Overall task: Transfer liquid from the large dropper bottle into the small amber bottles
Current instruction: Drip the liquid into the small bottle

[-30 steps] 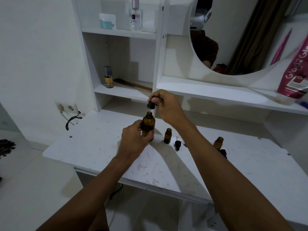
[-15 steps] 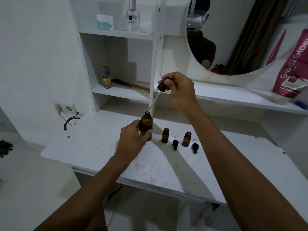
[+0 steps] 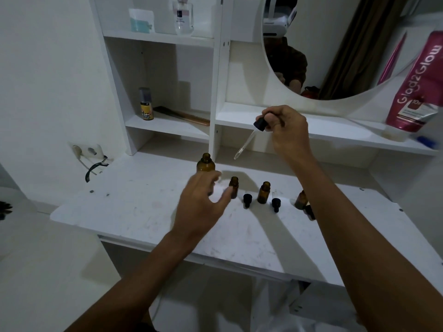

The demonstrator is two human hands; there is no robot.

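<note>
The large amber bottle stands uncapped on the white desk. My left hand hovers in front of it with fingers spread, holding nothing, its thumb close to a small amber bottle. My right hand pinches the black cap of the dropper, whose glass tube slants down-left in the air, above the bottles. A second small bottle stands to the right. A third is partly hidden behind my right forearm. Two black caps lie beside the small bottles.
Shelves rise behind the desk, with a yellow-labelled bottle and a comb on the lower left one. A pink tube stands at the right under the round mirror. A wall socket with a black cable is at the desk's left.
My left hand has let go of the large bottle and opened, shifting right toward the small bottle. My right hand has lifted the dropper clear of the bottle and carried it to the right.
</note>
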